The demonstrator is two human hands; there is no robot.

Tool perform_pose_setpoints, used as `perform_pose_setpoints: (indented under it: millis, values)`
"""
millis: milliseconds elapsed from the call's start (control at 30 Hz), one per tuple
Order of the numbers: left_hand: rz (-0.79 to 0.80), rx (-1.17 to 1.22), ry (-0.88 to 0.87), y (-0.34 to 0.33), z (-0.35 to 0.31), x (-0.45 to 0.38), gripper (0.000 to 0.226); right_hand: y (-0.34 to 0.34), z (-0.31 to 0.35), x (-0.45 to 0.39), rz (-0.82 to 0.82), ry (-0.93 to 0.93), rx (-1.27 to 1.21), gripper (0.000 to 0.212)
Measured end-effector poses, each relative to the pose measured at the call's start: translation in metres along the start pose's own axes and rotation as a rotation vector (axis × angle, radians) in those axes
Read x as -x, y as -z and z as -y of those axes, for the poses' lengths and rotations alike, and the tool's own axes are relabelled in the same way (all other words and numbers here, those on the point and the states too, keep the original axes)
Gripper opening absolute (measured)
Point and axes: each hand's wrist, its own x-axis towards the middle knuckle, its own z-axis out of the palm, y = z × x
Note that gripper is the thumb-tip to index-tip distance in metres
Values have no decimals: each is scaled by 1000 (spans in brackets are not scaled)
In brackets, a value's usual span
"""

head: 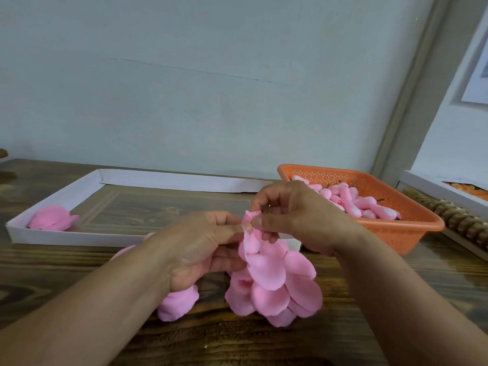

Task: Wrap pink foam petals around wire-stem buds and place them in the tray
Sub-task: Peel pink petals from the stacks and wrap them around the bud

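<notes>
Between both thumbs, a pink foam petal strip (274, 276) is pinched — left hand (200, 249) and right hand (295, 215) curled on its top; one wrapped pink foam flower (52, 218) lies in the white cardboard tray (174, 178) — one orange plastic basket (406, 228) holds many buds.

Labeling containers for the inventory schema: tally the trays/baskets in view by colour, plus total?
White: 2, the white tray at the back left of the table and the white box at the right edge.
Orange: 1, the orange basket holding pink buds.
Total: 3
</notes>
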Motion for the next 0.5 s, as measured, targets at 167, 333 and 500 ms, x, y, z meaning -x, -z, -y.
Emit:
perform_pose_setpoints:
  millis: [167,333,500]
  values:
    - [95,0,41,4,-5,1,32,-1,-3,1,23,10,-179,17]
    - [98,53,55,5,-5,1,18,-3,-5,-1,-13,26,-258,15]
    - [-18,214,69,1,-3,-4,41,-5,-10,-6,-159,-44,-239,14]
